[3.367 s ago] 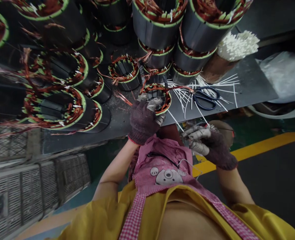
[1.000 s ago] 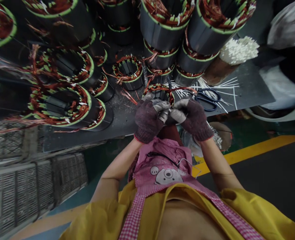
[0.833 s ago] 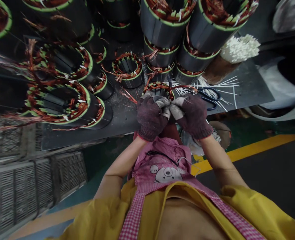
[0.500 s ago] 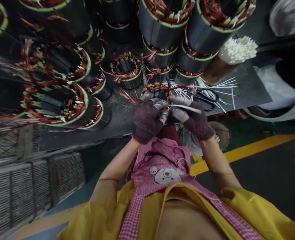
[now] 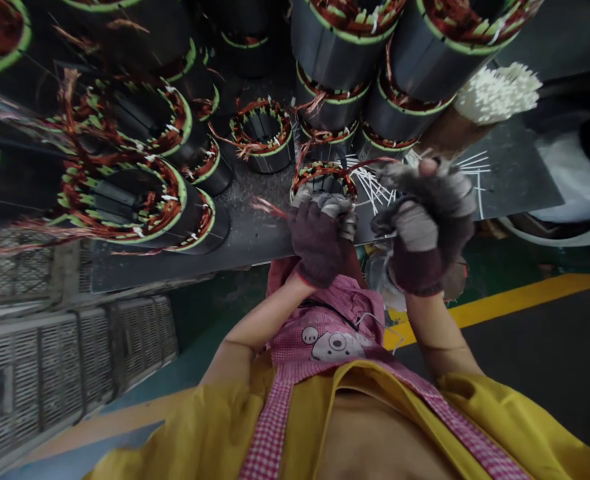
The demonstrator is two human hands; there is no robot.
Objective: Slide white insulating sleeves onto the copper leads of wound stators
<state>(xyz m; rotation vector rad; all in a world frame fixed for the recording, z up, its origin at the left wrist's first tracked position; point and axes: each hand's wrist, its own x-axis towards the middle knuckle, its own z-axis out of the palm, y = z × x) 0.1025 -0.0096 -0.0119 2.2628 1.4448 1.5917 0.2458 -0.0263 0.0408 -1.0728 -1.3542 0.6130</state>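
Note:
A small motor stator [image 5: 322, 175] with copper windings stands at the table's front edge. My left hand [image 5: 321, 230], in a dark knitted glove with grey-taped fingers, is closed at its near rim; the fingertips partly hide the windings. A faint pale strand shows just right of those fingers. My right hand [image 5: 427, 230], gloved alike, is raised to the right and blurred by motion. Its fingers are curled around what look like dark-handled scissors [image 5: 385, 217], mostly covered by the hand. White tie strips [image 5: 372, 183] lie fanned out behind it.
Stacked stators [image 5: 349, 100] stand behind my hands, and more stators [image 5: 125, 193] are at the left with loose copper leads. A brown holder [image 5: 442, 133] full of white strips [image 5: 505, 93] stands at the back right. A grey slatted crate [image 5: 75, 360] is at lower left.
My right hand has left the stator and moved right to the scissors, which now appear to be in it. The long white strip no longer shows. My left hand stays at the stator.

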